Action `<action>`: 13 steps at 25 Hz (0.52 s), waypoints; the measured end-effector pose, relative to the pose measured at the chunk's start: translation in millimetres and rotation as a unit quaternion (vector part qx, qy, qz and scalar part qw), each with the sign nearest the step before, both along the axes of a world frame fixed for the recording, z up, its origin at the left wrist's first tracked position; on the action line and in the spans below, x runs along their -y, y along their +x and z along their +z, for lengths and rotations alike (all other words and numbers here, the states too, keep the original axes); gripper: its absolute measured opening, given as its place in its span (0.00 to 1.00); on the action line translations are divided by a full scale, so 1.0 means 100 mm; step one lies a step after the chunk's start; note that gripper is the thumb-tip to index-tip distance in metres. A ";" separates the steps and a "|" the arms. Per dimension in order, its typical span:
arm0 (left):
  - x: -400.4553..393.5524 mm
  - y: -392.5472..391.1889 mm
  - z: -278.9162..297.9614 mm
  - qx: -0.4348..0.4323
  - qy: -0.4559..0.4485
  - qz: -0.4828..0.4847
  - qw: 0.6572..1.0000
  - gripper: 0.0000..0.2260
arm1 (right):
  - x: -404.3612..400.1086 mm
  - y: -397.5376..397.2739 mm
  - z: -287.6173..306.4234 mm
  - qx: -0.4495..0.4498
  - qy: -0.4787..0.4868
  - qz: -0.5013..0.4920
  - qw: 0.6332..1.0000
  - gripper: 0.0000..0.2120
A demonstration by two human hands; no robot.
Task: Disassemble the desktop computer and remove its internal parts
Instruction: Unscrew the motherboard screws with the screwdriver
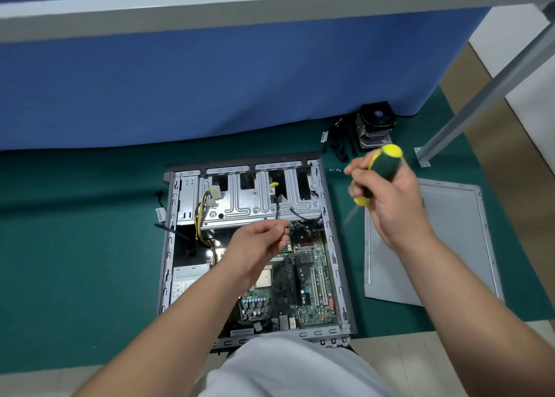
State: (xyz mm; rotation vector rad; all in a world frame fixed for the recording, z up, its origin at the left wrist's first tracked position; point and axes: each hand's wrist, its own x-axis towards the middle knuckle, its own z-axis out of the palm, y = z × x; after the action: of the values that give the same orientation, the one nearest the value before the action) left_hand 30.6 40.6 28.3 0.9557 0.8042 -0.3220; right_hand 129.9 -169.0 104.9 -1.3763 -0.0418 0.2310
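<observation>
An open desktop computer case lies on a green mat. Inside it are a green motherboard, a silver drive cage and a power supply with yellow cables. My right hand grips a green and yellow screwdriver, held in the air to the right of the case, its shaft blurred and pointing down. My left hand hovers over the motherboard with its fingertips pinched together; whether they hold something small I cannot tell.
The grey side panel lies flat to the right of the case. A removed heatsink fan and black cables lie at the back, with small screws nearby. A blue partition and a grey desk leg border the mat.
</observation>
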 end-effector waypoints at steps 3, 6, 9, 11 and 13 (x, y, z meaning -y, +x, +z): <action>0.10 0.16 0.12 0.030 -0.006 -0.024 0.999 0.10 | -0.11 0.13 -0.12 0.040 -0.210 0.094 0.972 0.12; 0.12 0.33 0.21 0.062 -0.022 -0.046 0.997 0.16 | -0.19 0.15 -0.30 0.022 -0.290 0.191 0.938 0.06; 0.12 0.47 0.23 0.071 -0.032 -0.064 0.995 0.18 | -0.15 0.23 -0.40 -0.061 -0.221 0.224 0.947 0.03; 0.12 0.55 0.22 0.064 -0.029 -0.077 0.995 0.18 | -0.10 0.28 -0.46 -0.111 -0.177 0.241 0.948 0.02; 0.11 0.62 0.21 0.051 -0.019 -0.098 0.994 0.18 | -0.06 0.30 -0.53 -0.130 -0.169 0.259 0.942 0.02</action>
State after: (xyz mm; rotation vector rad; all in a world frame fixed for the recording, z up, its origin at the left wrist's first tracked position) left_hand 92.6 30.1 49.1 1.0091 0.6102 -0.4523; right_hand 160.1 -163.5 51.7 -1.6473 -0.1497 0.8948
